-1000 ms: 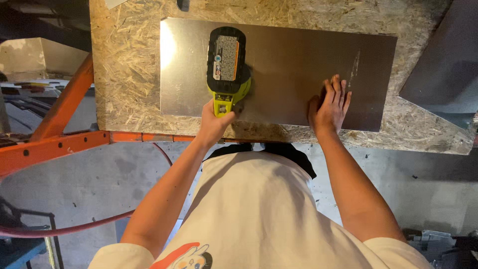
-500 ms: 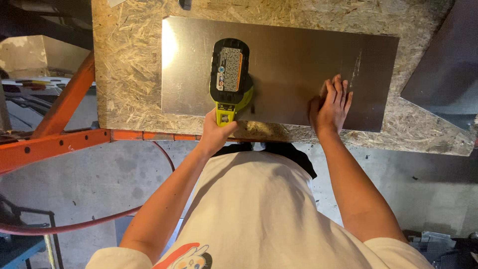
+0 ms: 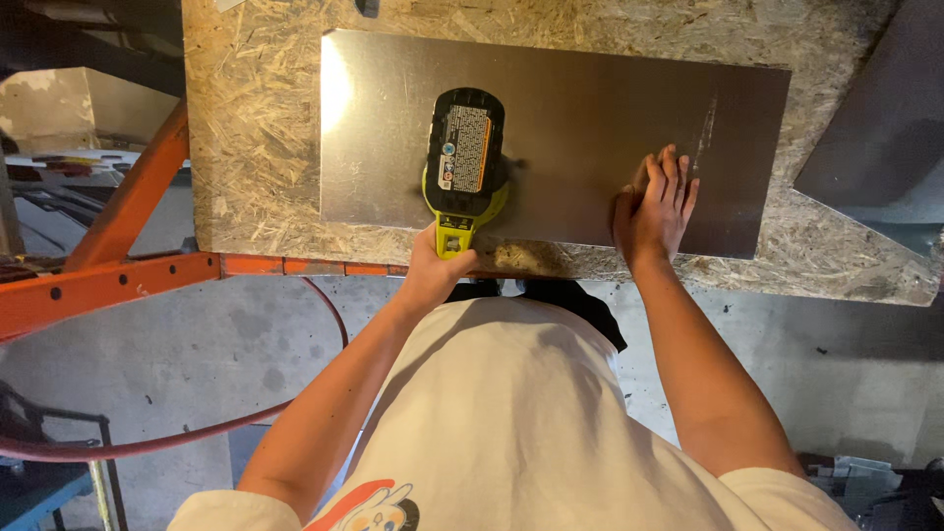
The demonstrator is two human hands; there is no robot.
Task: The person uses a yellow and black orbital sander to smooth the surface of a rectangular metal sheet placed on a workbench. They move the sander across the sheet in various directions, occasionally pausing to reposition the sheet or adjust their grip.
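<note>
A flat grey sheet of metal [image 3: 570, 108] lies on a chipboard worktop [image 3: 256, 128]. My left hand [image 3: 433, 270] grips the handle of a yellow-green cordless power tool [image 3: 464, 162] with a black battery pack facing up. The tool stands on the sheet near its front edge, left of the middle. My right hand [image 3: 657, 202] lies flat on the sheet, fingers together, pressing on its front right part beside a pale scratch mark.
An orange steel frame [image 3: 118, 265] carries the worktop at the left. A red hose [image 3: 177, 433] curves over the concrete floor below. A second dark metal sheet [image 3: 875, 147] lies tilted at the right. Boxes and clutter sit at the far left.
The power tool in my left hand has shifted slightly to the right along the sheet. My right hand stays flat in the same spot.
</note>
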